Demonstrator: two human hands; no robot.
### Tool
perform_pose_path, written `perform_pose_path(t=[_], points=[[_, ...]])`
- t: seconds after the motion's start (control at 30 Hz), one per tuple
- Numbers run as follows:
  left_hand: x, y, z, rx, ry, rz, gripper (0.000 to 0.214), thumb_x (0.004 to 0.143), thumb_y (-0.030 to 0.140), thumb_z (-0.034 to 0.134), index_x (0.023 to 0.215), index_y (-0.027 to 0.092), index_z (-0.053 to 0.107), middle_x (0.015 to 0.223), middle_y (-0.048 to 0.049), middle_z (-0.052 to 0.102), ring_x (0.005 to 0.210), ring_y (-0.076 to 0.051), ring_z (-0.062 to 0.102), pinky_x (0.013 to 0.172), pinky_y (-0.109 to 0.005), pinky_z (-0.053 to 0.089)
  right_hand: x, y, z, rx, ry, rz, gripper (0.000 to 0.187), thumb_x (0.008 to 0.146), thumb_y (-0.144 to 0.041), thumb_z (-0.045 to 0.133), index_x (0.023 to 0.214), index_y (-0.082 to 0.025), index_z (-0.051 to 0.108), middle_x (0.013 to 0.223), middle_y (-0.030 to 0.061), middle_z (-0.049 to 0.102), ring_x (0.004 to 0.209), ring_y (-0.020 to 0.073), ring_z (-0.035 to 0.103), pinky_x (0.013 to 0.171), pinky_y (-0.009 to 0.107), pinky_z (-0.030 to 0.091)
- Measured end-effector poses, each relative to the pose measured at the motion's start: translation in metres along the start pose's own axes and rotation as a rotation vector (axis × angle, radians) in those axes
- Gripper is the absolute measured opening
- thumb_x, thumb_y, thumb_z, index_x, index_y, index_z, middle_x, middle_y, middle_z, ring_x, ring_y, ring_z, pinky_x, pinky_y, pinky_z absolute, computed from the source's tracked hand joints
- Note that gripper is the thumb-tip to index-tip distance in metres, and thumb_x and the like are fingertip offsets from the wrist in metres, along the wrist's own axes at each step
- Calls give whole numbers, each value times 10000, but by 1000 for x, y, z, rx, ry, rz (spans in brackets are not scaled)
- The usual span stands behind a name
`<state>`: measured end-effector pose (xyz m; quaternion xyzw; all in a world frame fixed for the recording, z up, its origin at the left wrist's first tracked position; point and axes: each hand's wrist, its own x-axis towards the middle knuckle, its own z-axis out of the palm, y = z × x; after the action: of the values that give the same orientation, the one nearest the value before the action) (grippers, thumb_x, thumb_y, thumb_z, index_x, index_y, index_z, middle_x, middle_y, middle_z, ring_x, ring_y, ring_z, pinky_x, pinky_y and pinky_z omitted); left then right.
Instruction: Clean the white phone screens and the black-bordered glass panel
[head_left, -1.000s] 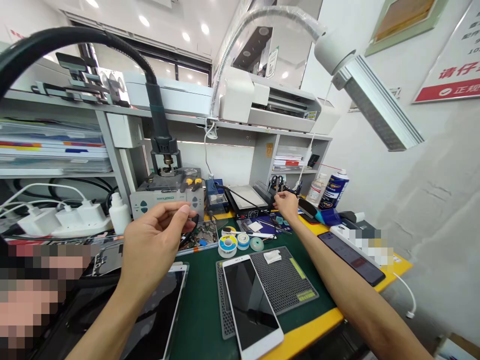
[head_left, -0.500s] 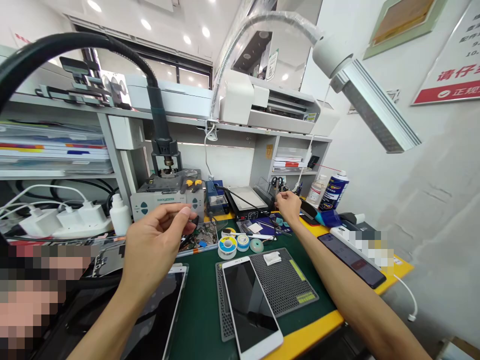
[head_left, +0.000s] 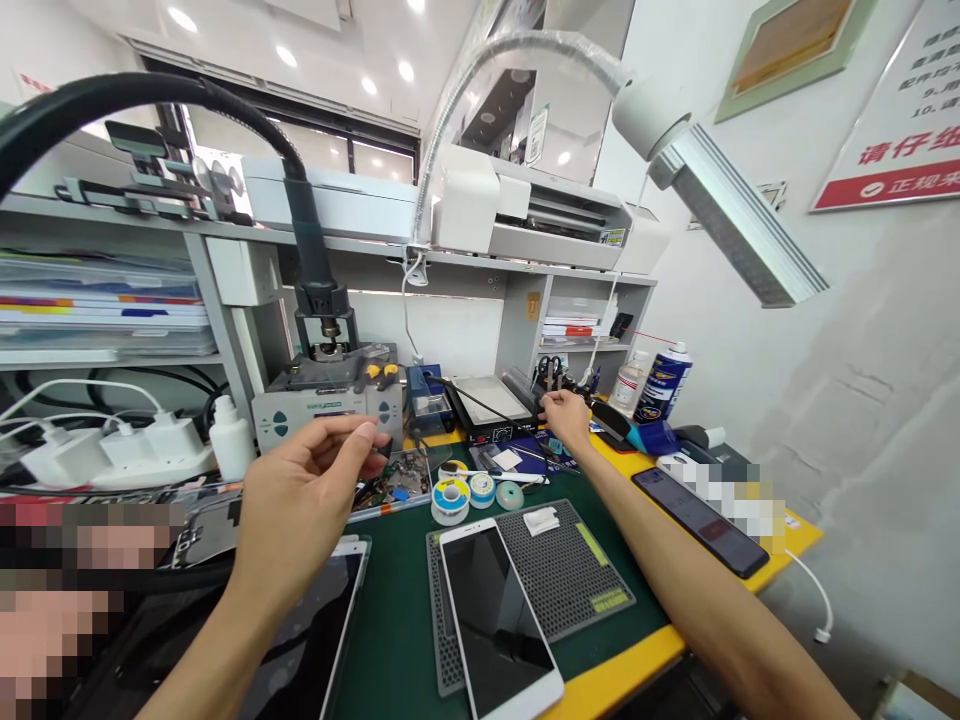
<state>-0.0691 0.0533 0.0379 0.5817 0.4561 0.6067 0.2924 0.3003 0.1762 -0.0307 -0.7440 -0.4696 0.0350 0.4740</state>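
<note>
My left hand (head_left: 300, 500) is raised above the bench with thumb and fingertips pinched on a small dark part I cannot make out. My right hand (head_left: 564, 418) reaches far back to a cluster of tools beside the heating plate (head_left: 487, 395); its fingers are curled there and what they touch is hidden. A white phone (head_left: 495, 625) lies face up on a grey mat (head_left: 570, 570) between my arms. A tablet with a dark screen (head_left: 300, 640) lies under my left forearm.
A rework station (head_left: 322, 395) with a black hose stands at the back. Solder spools (head_left: 469, 492) and a circuit board tray (head_left: 394, 485) sit mid-bench. A dark phone (head_left: 701, 520), spray can (head_left: 664, 380), chargers (head_left: 120, 450) and a lamp (head_left: 720, 210) are around.
My right hand has shifted slightly among the tools at the back. My left hand keeps its pinch in nearly the same spot; the view has drifted a little.
</note>
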Motion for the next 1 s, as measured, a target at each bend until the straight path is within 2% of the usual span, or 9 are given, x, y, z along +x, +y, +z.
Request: perform_pose_path(t=[0.17,0.47,0.73,1.0], points=[[0,1,1,-25,-4,-20,355,797,524,739,893,183,739,786,-40,759,641,-180,704,649,-263,595,2,2,4,-9,-104,17,303,998,-353,634,1229,-157,639,1183,90,677,968,209,691,831,402,598],[0,0,3,-1,-20,-42,391,739,583,742,852,208,742,749,-35,765,625,-209,713,635,-282,610,0,2,3,-149,-61,-56,333,995,-350,637,1273,-168,622,1252,102,653,1041,232,676,885,439,583],[-1,6,5,-28,-32,-86,449,698,606,756,856,186,740,759,-53,770,640,-213,712,656,-290,614,-6,-12,-4,-284,-105,-132,295,1005,-358,620,1238,-180,648,1248,98,662,1068,233,669,926,452,566],[2,0,2,-40,-56,-82,462,721,615,742,877,180,733,769,-62,768,649,-214,709,643,-294,602,1,-32,-1,-419,-173,-45,308,1003,-372,621,1240,-177,647,1258,102,657,1071,237,667,923,452,566]])
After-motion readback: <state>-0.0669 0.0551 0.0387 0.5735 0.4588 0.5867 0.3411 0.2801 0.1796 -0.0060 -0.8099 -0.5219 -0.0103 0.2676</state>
